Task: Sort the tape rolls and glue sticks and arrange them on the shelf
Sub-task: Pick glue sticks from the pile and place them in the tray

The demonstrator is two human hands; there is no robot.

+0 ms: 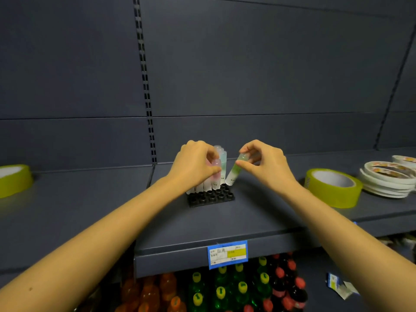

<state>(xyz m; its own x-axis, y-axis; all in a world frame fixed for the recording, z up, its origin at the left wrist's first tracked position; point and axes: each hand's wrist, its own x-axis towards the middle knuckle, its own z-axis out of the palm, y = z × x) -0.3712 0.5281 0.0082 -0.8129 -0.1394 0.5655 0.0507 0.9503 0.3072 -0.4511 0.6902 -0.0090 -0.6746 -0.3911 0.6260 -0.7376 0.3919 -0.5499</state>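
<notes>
A black holder tray (211, 197) with round sockets sits on the grey shelf (225, 224). Several glue sticks (221, 163) stand upright in its back row. My left hand (193, 163) pinches the pink glue stick (216, 174) in that row. My right hand (263, 163) holds a green glue stick (235, 171) tilted, its lower end at the tray's back right corner. A yellow tape roll (333, 188) lies to the right, another yellow tape roll (13, 179) at the far left.
A stack of flat white tape rolls (387, 181) lies at the far right of the shelf. A blue and yellow price tag (227, 254) hangs on the shelf's front edge. Bottles with orange, green and red caps (225, 291) fill the level below.
</notes>
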